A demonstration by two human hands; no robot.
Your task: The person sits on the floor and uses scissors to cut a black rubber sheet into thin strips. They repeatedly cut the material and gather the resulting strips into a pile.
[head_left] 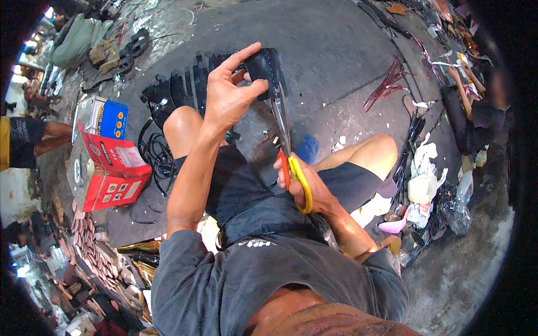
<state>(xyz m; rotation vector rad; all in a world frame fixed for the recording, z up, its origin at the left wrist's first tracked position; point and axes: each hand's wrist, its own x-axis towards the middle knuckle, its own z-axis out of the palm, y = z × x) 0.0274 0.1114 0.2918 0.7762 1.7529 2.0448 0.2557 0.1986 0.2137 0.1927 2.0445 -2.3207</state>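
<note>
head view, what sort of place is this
Probably a cluttered hand-craft workshop, perhaps for shoes or similar: the right hand holds scissors at a black sheet, black strips lie in loops, and flat pinkish pieces are piled at lower left.

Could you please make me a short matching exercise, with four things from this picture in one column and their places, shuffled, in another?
Things:
1. Scissors
2. Red box
3. Black piece
4. Dark red strips

Places:
A. Held by the left hand
B. Toward the picture's upper right
C. In the right hand
D. Toward the picture's left side

Right pairs: 1-C, 2-D, 3-A, 4-B.
</note>
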